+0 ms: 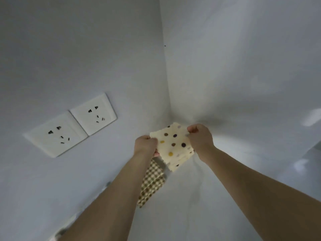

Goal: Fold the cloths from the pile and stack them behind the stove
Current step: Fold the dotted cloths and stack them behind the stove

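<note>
Evidently, the work was at the placing stage when inspected. Both hands were extended toward the corner where 2 white walls met. The left hand had its fingers curled round the left edge of a folded cream cloth with coloured dots; the right hand pinched the cloth's upper right corner between thumb and curled fingers. The dotted cloth appeared folded into several layers, its scalloped edges showing at the lower right, and it was held flat, close to the corner.

A checked brown-and-cream cloth lay below and nearer the person, partly hidden by the left forearm. Whether it was folded, and whether the dotted cloth touched it, could not be determined.

2 white wall sockets sat side by side on the left wall, well apart from the cloths.

Assessment: at least 1 cloth had been folded and was about to be set down; the checked cloth may be an item already stacked. Neither the stove nor the pile was in view, so the number of cloths remaining could not be established. The surface beneath the cloths was not clearly distinguishable.
</note>
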`<state>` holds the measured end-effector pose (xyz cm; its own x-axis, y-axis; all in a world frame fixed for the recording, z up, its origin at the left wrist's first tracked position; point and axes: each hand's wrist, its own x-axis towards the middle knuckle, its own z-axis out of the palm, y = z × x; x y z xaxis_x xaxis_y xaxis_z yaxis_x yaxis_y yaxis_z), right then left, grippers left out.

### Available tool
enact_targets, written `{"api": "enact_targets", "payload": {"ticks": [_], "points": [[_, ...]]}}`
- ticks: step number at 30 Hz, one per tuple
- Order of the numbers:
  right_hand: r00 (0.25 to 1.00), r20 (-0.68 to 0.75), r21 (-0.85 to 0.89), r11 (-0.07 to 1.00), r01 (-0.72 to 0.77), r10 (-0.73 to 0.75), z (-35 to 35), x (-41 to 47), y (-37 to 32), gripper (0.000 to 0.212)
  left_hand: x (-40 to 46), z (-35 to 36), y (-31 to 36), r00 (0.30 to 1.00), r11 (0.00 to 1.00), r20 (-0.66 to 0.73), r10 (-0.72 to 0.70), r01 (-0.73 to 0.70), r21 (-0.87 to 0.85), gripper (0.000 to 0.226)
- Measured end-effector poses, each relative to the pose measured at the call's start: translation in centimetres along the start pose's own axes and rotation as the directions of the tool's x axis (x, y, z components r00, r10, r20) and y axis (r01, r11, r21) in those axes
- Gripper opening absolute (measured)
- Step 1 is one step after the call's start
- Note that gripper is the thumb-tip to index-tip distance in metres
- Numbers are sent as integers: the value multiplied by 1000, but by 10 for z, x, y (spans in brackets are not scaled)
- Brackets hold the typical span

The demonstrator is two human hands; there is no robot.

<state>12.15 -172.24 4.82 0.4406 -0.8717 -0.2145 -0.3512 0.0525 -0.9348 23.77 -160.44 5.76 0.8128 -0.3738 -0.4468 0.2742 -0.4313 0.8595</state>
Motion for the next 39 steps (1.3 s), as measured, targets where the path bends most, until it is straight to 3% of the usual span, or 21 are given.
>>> {"api": "enact_targets", "payload": {"ticks": [3,5,10,15,20,28,39], "points": [[999,37,-147,988,40,-35,3,19,15,38,37,17,-9,996,993,-16,-84,85,79,16],[997,48,-221,973,67,-58,2,22,23,44,54,23,-19,998,977,-37,-55,61,206,15],[983,139,-398,902,168,-122,-6,2,38,43,25,20,-25,981,849,11,196,-175,498,15],[952,233,-415,865,282,-199,-3,-53,19,45,-30,-20,-37,871,625,143,470,-442,644,25],[886,371,-419,801,427,-278,14,-122,-6,47,-83,-76,-56,813,469,188,552,-489,735,37],[756,482,-418,642,642,-442,61,-282,-42,40,-208,-227,-100,789,443,45,612,-390,807,42],[586,687,-288,580,762,-429,160,-506,-72,48,-353,-450,-191,794,487,-173,583,-170,857,45]]}}
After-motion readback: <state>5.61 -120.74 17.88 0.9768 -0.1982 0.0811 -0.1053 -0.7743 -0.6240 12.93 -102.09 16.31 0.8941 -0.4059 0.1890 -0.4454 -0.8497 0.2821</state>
